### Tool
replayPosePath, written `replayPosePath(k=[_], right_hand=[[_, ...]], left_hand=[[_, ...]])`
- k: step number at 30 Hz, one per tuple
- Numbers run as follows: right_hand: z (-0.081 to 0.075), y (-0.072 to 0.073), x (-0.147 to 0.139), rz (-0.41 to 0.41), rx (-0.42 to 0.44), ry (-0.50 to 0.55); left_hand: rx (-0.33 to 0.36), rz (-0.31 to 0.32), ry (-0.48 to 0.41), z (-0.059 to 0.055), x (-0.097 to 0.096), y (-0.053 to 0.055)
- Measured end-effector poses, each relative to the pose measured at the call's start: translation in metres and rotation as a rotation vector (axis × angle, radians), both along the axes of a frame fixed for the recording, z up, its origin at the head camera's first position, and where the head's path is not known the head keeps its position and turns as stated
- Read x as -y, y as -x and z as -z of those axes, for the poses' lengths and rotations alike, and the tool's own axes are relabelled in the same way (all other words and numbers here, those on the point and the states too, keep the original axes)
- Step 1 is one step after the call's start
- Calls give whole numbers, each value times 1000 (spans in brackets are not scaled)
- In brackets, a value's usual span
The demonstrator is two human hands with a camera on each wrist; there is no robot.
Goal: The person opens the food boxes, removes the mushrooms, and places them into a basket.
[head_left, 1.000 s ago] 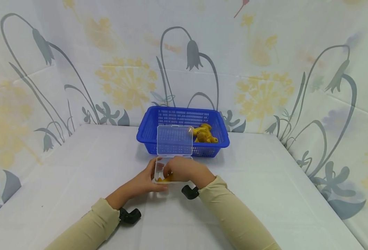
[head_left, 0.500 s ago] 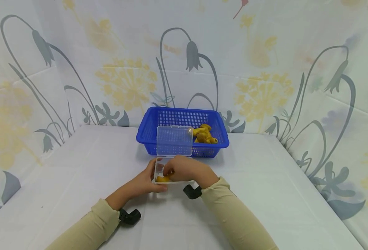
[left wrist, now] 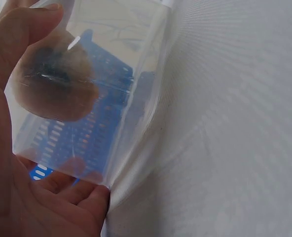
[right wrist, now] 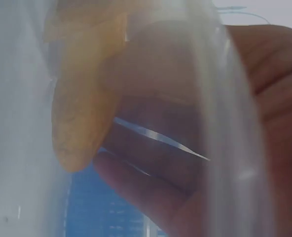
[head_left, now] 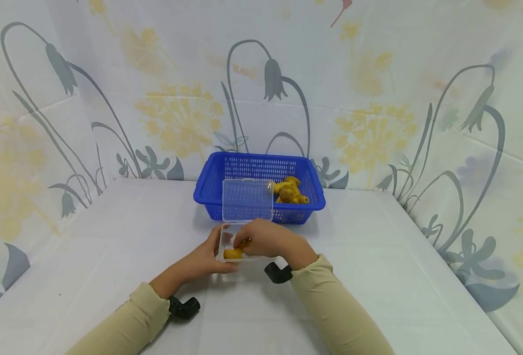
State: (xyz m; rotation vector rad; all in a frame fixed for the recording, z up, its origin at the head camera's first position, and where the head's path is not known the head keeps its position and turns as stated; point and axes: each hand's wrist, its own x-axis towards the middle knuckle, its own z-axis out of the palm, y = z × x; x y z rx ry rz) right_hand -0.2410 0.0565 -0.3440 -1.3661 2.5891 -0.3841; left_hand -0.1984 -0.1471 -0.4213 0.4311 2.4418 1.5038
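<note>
A clear plastic box (head_left: 221,244) stands on the white cloth, its hinged lid (head_left: 248,199) raised at the back. My left hand (head_left: 205,254) grips the box's left end, thumb on the near side and fingers round the far side. Inside the box, my right hand (head_left: 272,242) pinches a yellow mushroom (head_left: 232,253). The right wrist view, blurred through the plastic, shows the mushroom's stem (right wrist: 84,98) against the curled fingers. Through the wall in the left wrist view appears the brownish mushroom cap (left wrist: 57,81). The right fingertips are partly hidden.
A blue perforated basket (head_left: 205,190) stands right behind the box, overlapped by the lid in the head view. Several yellow mushrooms (head_left: 290,191) lie at its right side. White cloth (head_left: 399,276) covers the table, and a flowered curtain (head_left: 346,74) rises behind.
The right hand has shifted slightly right and up inside the box. More of the mushroom shows at the box's near left corner. The left hand and box stay put.
</note>
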Motion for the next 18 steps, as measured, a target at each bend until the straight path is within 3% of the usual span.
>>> replayPosePath(k=[9, 18], right_hand=[[-9, -2, -6, 35, 30, 36], [-15, -4, -11, -9, -38, 80]], left_hand=[[10, -10, 19, -1, -1, 0], [22, -16, 11, -1, -1, 0]])
